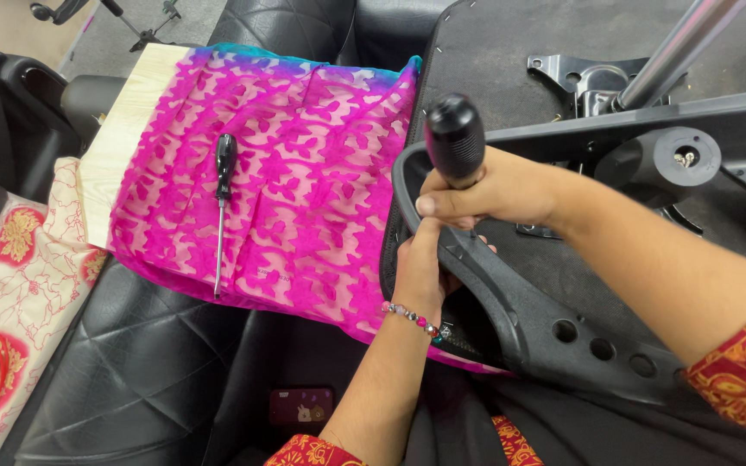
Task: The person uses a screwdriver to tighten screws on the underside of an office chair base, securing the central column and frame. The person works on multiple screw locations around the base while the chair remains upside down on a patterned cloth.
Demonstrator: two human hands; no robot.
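Right now the right hand (485, 185) grips a screwdriver (455, 138) on the chair armrest (511, 302); the left hand (420, 272) holds the armrest, unfinished.

Black quilted seat cushions (131, 380), a pale wooden board (123, 129), and perhaps grey flooring (144, 39) behind.

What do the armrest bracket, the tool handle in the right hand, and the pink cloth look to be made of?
Armrest bracket: likely moulded matte black plastic, with smooth round holes. Tool handle in the right hand: black, slight sheen, probably rubber or plastic. Pink cloth: thin patterned fabric, semi-sheer.
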